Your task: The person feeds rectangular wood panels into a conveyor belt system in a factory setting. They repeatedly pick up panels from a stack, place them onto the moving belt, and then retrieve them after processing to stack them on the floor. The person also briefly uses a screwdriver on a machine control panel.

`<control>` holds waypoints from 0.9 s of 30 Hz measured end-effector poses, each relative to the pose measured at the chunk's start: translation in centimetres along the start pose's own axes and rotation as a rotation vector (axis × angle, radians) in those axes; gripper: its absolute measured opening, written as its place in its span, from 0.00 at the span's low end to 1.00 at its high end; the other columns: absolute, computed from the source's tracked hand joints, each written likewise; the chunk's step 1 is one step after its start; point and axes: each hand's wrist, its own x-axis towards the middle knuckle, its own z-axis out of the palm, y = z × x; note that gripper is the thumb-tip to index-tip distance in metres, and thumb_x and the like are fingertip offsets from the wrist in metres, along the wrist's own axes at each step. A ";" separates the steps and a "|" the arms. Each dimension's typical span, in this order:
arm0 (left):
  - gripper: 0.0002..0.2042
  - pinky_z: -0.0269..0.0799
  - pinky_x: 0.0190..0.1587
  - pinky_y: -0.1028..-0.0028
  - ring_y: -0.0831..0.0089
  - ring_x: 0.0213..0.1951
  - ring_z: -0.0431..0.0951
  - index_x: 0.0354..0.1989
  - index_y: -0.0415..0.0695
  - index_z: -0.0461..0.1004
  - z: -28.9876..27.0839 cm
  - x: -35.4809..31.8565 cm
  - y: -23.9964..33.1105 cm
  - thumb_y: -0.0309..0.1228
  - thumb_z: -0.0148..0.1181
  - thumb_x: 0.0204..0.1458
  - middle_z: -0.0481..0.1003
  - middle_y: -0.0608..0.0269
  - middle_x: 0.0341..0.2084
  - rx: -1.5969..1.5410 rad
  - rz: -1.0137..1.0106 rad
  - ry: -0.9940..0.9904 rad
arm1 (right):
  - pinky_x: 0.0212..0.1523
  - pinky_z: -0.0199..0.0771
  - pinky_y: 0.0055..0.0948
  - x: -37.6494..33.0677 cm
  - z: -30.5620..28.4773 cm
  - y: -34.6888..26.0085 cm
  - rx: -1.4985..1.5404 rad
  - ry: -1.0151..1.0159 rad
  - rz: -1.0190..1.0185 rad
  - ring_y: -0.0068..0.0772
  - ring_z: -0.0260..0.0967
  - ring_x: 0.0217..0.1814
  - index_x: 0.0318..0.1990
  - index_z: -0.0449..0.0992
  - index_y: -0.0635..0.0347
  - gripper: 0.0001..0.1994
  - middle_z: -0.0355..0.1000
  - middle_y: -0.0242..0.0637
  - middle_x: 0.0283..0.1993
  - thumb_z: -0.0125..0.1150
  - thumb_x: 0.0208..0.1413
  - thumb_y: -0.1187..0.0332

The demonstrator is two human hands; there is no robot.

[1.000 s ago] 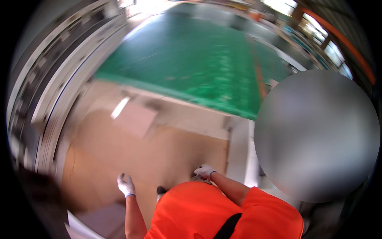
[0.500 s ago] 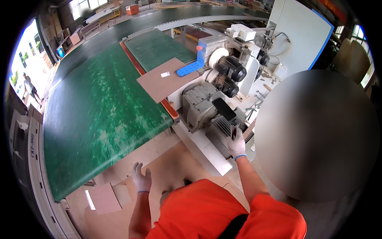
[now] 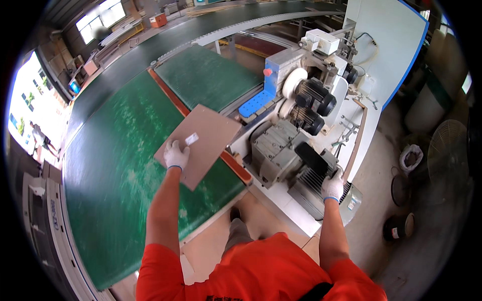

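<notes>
Left hand, gloved, fingers spread, lies flat on a brown board overhanging the green conveyor belt, open belt toward 10 o'clock. Right hand, gloved, curls closed on the grey motor housing at 3 o'clock.

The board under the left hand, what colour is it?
Plain light brown board, with a small white label; head view shows it.

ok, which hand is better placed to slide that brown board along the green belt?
Left. The left hand already rests on the brown board over the green belt; the right hand is braced on the grey motor housing.
</notes>
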 end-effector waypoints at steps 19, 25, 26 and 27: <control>0.24 0.70 0.61 0.49 0.46 0.56 0.77 0.55 0.43 0.80 -0.4 0.6 -3.5 0.52 0.60 0.63 0.79 0.49 0.51 0.165 -0.165 -0.029 | 0.48 0.80 0.38 -11.7 9.0 -8.1 0.566 -0.716 -0.226 0.33 0.80 0.44 0.54 0.81 0.64 0.18 0.83 0.37 0.44 0.66 0.68 0.59; 0.25 0.69 0.62 0.49 0.48 0.60 0.76 0.61 0.43 0.78 -5.2 -13.8 -0.9 0.48 0.62 0.63 0.78 0.49 0.57 0.136 -0.342 0.002 | 0.51 0.78 0.35 -21.5 6.4 -17.3 0.516 -1.828 -0.315 0.31 0.76 0.56 0.66 0.74 0.65 0.28 0.79 0.39 0.57 0.68 0.67 0.55; 0.25 0.70 0.61 0.49 0.48 0.59 0.76 0.61 0.42 0.77 -5.9 -16.5 -0.6 0.45 0.64 0.61 0.79 0.49 0.56 0.138 -0.313 0.057 | 0.51 0.79 0.35 -22.6 6.6 -16.2 0.585 -1.902 -0.140 0.31 0.77 0.57 0.66 0.75 0.64 0.27 0.79 0.39 0.57 0.68 0.67 0.56; 0.25 0.70 0.61 0.49 0.48 0.59 0.76 0.62 0.42 0.77 -6.6 -19.3 -0.3 0.45 0.64 0.61 0.79 0.49 0.56 0.124 -0.333 0.067 | 0.52 0.79 0.36 -23.5 7.0 -14.9 0.648 -1.963 0.044 0.31 0.77 0.58 0.65 0.75 0.64 0.26 0.79 0.39 0.58 0.69 0.67 0.57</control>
